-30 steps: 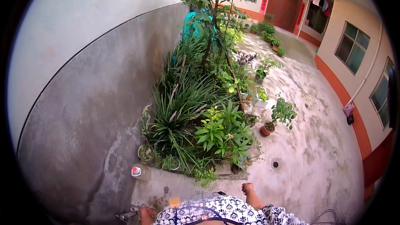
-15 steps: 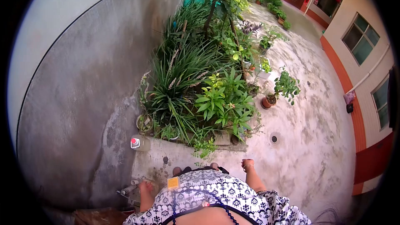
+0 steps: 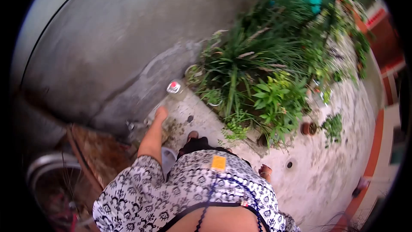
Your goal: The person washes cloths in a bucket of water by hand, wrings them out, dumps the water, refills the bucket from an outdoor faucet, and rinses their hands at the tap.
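Grey plastered wall point(image 3: 128, 38) bounds the courtyard along one side, meeting pale, stained concrete paving point(image 3: 317, 189) beneath the clear plastic bottle with a red cap point(image 3: 174, 87), which stands upright just beside the foot of that wall. The wearer's view has swung towards the wall, and the left hand point(image 3: 161, 114) now reaches out nearer the bottle, on the wearer's side of it, with a gap between them. Nothing shows in its grasp, but blur hides the fingers, so I cannot tell whether they are clenched or released. The right hand point(image 3: 265, 172) hangs farther from the bottle, beside the black-and-white patterned dress point(image 3: 193, 189); its fingers look bent, though how tightly, or around what, I cannot tell.

That outstretched left arm shortens the reach to the bottle. The planting bed's concrete edge point(image 3: 206, 109) and a small round pot point(image 3: 194, 75) crowd the bottle's right, while the wall limits movement on its left. Nearer the wearer than the bottle, a pale plastic container point(image 3: 168, 160) sits close beside the left arm, and a rusty brown sheet point(image 3: 103, 152) lies farther left. More open paving spreads to the bottle's right, beyond the bed, around a round drain point(image 3: 289, 163).
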`<state>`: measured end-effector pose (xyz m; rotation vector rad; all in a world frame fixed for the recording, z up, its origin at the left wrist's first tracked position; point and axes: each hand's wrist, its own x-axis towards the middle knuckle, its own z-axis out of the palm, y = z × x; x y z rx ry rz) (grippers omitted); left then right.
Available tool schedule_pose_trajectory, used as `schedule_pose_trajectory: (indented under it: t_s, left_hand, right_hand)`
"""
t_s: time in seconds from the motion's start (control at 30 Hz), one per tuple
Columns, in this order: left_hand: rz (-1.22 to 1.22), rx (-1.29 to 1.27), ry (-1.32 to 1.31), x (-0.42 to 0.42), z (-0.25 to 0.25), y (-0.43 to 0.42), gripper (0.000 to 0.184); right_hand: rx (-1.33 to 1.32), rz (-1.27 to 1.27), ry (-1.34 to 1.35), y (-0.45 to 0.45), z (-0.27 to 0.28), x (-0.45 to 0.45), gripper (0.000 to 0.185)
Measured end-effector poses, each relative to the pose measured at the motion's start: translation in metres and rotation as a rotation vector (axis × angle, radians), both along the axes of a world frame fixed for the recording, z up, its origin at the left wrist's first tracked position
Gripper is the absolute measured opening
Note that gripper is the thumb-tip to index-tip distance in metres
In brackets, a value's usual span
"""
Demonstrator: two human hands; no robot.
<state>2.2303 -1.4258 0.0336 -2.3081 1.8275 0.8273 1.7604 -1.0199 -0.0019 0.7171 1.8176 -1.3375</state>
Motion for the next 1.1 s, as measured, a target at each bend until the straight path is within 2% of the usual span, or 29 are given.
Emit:
schedule_pose_trajectory:
  t_s: [0.1,0.13,0.17,0.2,0.27,0.33,0.37,0.4,0.47,0.53,0.63,0.7,0.73,0.8,0.83,0.87,0.9,0.93,0.97,1.0,1.03,1.07,1.1]
  left_hand:
    - [-0.069,-0.049,-0.024,-0.033,0.076,-0.023,0.021]
    - [-0.134,-0.156,-0.056,-0.033,0.058,-0.032,0.023]
    - [-0.196,-0.167,-0.107,-0.039,0.069,-0.037,0.022]
    - [-0.258,-0.206,-0.153,-0.044,0.075,-0.040,0.022]
    - [-0.311,-0.243,-0.201,-0.050,0.077,-0.047,0.021]
    - [-0.513,-0.302,-0.330,-0.054,0.077,-0.050,0.021]
    - [-0.503,-0.298,-0.332,-0.055,0.077,-0.051,0.021]
    - [-0.594,-0.349,-0.404,-0.057,0.076,-0.053,0.022]
    - [-0.687,-0.399,-0.477,-0.055,0.078,-0.052,0.022]
    - [-0.859,-0.408,-0.721,-0.058,0.085,-0.049,0.021]
    - [-0.925,-0.469,-0.772,-0.046,0.066,-0.042,0.019]
    - [-0.657,-0.315,-0.490,-0.029,0.035,-0.031,0.017]
    - [-0.399,-0.223,-0.314,-0.025,0.051,-0.011,0.020]
    - [-0.085,0.012,-0.138,0.003,0.021,0.020,0.021]
    - [0.084,0.030,-0.055,0.008,0.033,0.047,0.021]
    - [0.229,0.126,-0.017,0.028,-0.006,0.070,0.021]
    - [0.317,0.007,0.025,0.058,-0.080,0.104,0.020]
    - [0.178,0.036,-0.036,0.076,-0.110,0.139,0.021]
    - [0.472,0.067,0.050,0.071,-0.086,0.172,0.028]
    - [0.390,0.221,0.092,0.081,-0.088,0.205,0.028]
    - [0.528,0.335,0.171,0.097,-0.121,0.233,0.024]
    - [0.668,0.447,0.229,0.112,-0.152,0.260,0.020]
    - [0.905,0.564,0.310,0.107,-0.135,0.268,0.016]
  right_hand:
    - [0.030,0.143,0.042,-0.013,-0.001,-0.008,0.007]
    - [0.059,0.178,0.082,-0.024,0.013,-0.004,0.008]
    - [0.068,0.211,0.118,-0.028,0.005,-0.012,0.006]
    - [0.001,0.290,0.096,-0.041,0.023,-0.012,0.006]
    - [-0.030,0.380,0.248,-0.068,0.036,-0.018,0.006]
    - [-0.158,0.449,0.380,-0.098,0.046,-0.030,0.007]
    - [-0.240,0.513,0.409,-0.116,0.051,-0.040,0.006]
    - [-0.322,0.574,0.437,-0.133,0.058,-0.044,0.006]
    - [-0.332,0.701,0.601,-0.171,0.093,-0.031,0.008]
    - [-0.391,0.749,0.629,-0.197,0.109,-0.020,0.009]
    - [-0.423,0.831,0.703,-0.210,0.108,-0.013,0.012]
    - [-0.368,0.816,0.728,-0.196,0.094,-0.011,0.013]
    - [-0.341,0.803,0.720,-0.186,0.081,-0.014,0.013]
    - [0.006,0.822,0.588,-0.151,0.061,-0.015,0.010]
    - [-0.010,0.679,0.420,-0.120,0.036,-0.023,0.008]
    - [-0.016,0.517,0.267,-0.088,0.013,-0.029,0.006]
    - [0.036,0.456,0.168,-0.055,-0.002,-0.031,0.005]
    - [0.152,0.562,0.138,-0.026,-0.005,-0.030,0.004]
    - [0.507,1.285,0.338,0.000,-0.003,-0.029,0.004]
    - [0.700,1.713,0.475,0.020,0.000,-0.024,0.003]
    - [0.764,1.911,0.526,0.032,0.005,-0.019,0.003]
    - [0.791,1.989,0.528,0.040,0.007,-0.016,0.004]
    - [0.807,2.045,0.540,0.046,0.009,-0.013,0.004]
